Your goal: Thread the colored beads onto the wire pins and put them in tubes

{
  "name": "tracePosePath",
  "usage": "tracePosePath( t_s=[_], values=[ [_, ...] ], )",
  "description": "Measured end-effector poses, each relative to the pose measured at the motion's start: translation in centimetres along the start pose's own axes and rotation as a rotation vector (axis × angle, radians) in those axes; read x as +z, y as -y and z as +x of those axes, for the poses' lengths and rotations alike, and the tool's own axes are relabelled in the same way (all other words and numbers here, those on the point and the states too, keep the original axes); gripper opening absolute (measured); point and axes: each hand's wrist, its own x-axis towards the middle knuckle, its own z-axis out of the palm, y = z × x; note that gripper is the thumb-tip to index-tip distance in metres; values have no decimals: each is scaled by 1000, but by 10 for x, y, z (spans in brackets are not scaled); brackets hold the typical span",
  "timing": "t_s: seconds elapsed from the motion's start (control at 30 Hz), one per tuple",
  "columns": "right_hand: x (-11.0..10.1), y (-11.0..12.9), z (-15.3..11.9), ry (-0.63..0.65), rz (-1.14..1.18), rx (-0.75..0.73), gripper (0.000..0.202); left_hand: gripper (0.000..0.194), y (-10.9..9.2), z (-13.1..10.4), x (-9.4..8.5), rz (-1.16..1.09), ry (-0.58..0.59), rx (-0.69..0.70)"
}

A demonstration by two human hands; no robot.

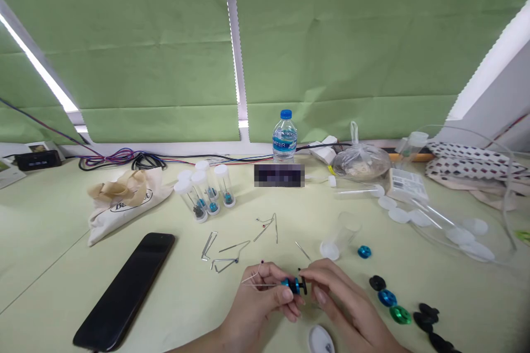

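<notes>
My left hand (260,300) is closed around a small blue and black spool-like part (295,286). A thin metal rod (265,285) runs from that part to the left across my fingers, and a bent wire with a dark tip rises beside it. My right hand (345,298) is at the part's black end, its thumb and fingertips drawn together. A small dark tip shows at those fingertips, but what they grip is too small to name. Below my hands sits a white round cap (321,339) with tiny metal bits in it. Ahead lie bent metal wires (226,262) and a straight pin (302,250).
Several clear tubes (223,179) with blue parts stand left of centre. A phone (126,289) and a cloth bag (128,198) lie left. Blue, green and black discs (387,298) are spread right, near an open clear tube (348,227). A water bottle (285,135) stands behind.
</notes>
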Motion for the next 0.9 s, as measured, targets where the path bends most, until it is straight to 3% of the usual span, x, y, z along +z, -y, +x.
tracePosePath(
  t_s=[0.47,0.9],
  values=[
    [1,3,1,37,18,24,29,29,-5,-3,5,-6,-4,-4],
    [-1,3,1,-8,24,-2,28,29,-2,-3,2,2,-2,0]
  ],
)
